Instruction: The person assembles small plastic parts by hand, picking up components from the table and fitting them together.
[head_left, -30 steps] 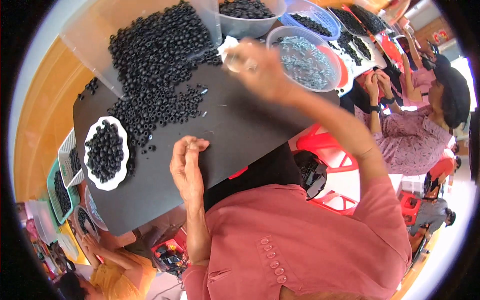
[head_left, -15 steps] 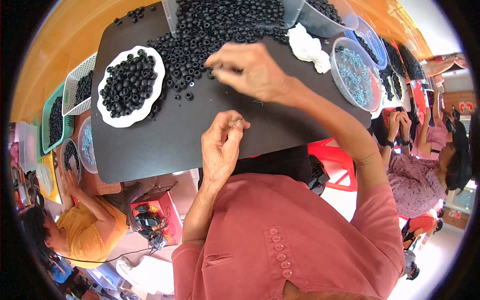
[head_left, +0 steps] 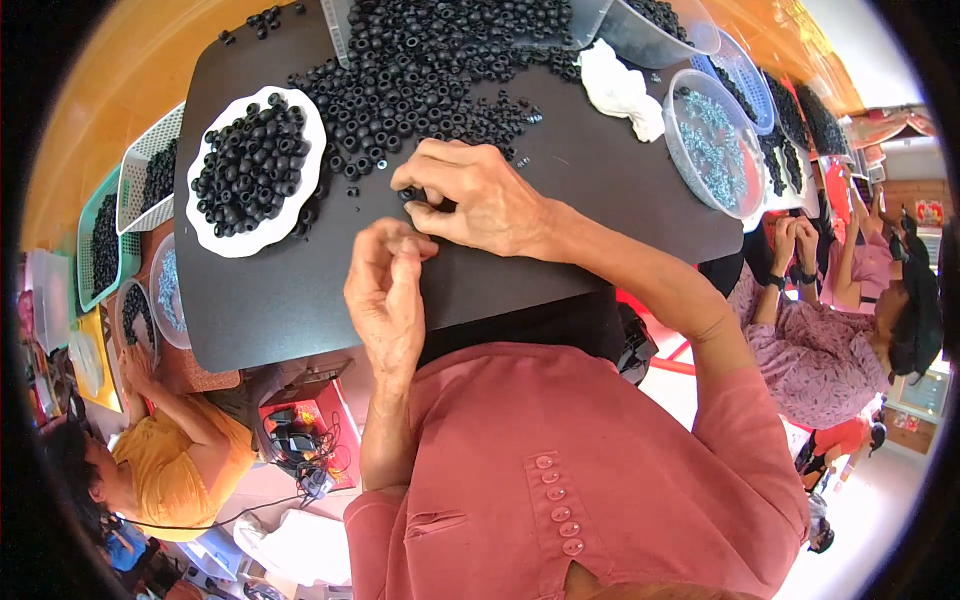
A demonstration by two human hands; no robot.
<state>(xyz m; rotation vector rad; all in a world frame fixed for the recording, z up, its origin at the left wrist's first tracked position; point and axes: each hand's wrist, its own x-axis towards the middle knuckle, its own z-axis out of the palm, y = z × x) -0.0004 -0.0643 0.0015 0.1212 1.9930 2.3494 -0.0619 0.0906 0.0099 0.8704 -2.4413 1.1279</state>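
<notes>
Black ring (head_left: 410, 194) in right hand (head_left: 478, 200) fingertip grip, axis unclear.

The right hand (head_left: 480, 195) pinches a small black ring (head_left: 410, 194) on the dark worktop (head_left: 560, 255). The left hand (head_left: 385, 285) curls at its seven o'clock. A white plate (head_left: 205, 235) of rings sits at nine o'clock.

2 hands (head_left: 440, 240), 1 white plate (head_left: 215, 235), 2 clear bowls (head_left: 690, 165), uncountable black rings (head_left: 420, 70).
</notes>
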